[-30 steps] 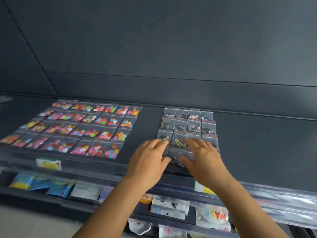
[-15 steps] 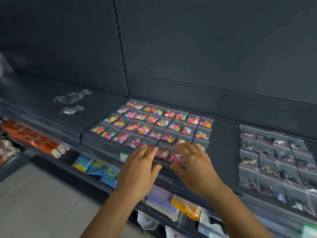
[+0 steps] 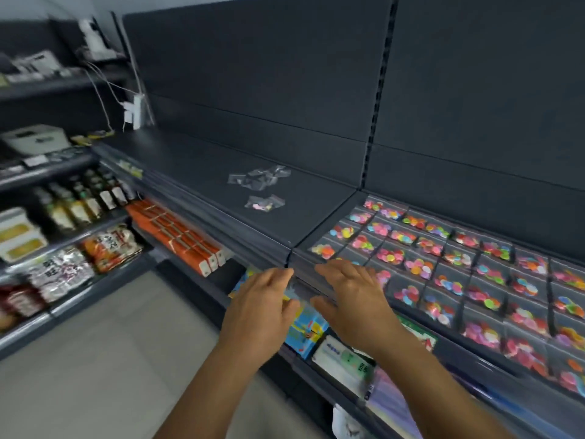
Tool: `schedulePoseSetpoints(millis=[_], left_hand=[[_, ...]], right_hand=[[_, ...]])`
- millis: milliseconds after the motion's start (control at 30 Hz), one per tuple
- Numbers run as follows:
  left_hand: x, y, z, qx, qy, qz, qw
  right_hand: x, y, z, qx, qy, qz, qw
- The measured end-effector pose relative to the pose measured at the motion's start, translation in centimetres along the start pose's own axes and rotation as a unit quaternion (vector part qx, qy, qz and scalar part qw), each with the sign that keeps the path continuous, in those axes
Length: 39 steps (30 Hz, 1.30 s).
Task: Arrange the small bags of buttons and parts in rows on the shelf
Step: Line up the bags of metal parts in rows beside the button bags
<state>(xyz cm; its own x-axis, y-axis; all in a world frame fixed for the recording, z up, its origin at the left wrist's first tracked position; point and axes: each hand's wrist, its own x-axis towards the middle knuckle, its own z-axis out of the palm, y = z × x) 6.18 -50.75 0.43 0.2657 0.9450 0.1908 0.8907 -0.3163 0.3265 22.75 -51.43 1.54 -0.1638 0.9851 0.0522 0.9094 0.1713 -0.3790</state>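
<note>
On the left section of the shelf [image 3: 196, 172], well back from the front lip, lie the loose bags not yet set in rows: a small heap of clear bags [image 3: 258, 178] and, just in front of it and a little nearer the edge, a single bag of pale buttons [image 3: 265, 202]. Both sit up and away from the hands, farther in than the shelf edge; the heap spreads roughly sideways along the shelf, and the single bag also lies with its longer side across. The left hand [image 3: 258, 307] hangs just in front of the shelf's front edge, fingers stretched forward and loose, holding nothing. It is the nearer of the two to the loose bags, which lie almost straight ahead of its fingertips and slightly to the left. The right hand [image 3: 351, 299] is just beside it, fingers likewise extended and empty, over the near-left corner of the finished grid of coloured button bags [image 3: 443, 264] on the right section. My reading is that the next reach goes forward and up over the lip, with the left hand best placed to take the single bag first.
</note>
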Motion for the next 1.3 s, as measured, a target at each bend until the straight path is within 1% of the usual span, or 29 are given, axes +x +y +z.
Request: schedulePoseSetpoints(millis=[167,267,400,633,800,900,967,1133,1300], left_hand=[[1.2,-5.3,-1.1,-0.008,0.02,-0.048,0.999],[3.0,-7.8,-1.4,-0.008,0.027,-0.063,0.998],[6.7,-10.8,-1.6,-0.001,0.033,-0.066,0.997],[15.5,-15.1,-1.4,0.01,0.004,-0.055,0.998],[21.6,-16.3,-0.1,-0.009,-0.011,-0.047,0.999],[24.5,-16.6,1.0,-0.018,-0.01,-0.035,0.999],[25.9,-16.7,1.6,-0.024,-0.026,-0.023,0.999],[28.3,-17.3,2.7,-0.033,-0.082,0.02,0.996],[29.7,-17.8,2.7,-0.075,-0.102,0.002,0.992]], right_hand=[[5.0,-3.2,1.9,0.007,-0.015,-0.037,0.999],[8.5,-4.4,2.7,0.004,-0.022,-0.051,0.998],[14.0,-5.3,3.7,0.004,-0.027,-0.064,0.998],[23.5,-4.5,4.1,0.021,-0.029,-0.05,0.998],[28.9,-2.5,3.9,0.016,-0.024,-0.012,1.0],[30.8,-1.2,3.9,0.009,-0.037,0.036,0.999],[31.6,-0.6,4.1,0.009,-0.045,0.073,0.996],[32.9,-0.1,4.5,0.053,-0.055,0.139,0.987],[33.2,-0.3,4.0,0.101,-0.066,0.187,0.975]])
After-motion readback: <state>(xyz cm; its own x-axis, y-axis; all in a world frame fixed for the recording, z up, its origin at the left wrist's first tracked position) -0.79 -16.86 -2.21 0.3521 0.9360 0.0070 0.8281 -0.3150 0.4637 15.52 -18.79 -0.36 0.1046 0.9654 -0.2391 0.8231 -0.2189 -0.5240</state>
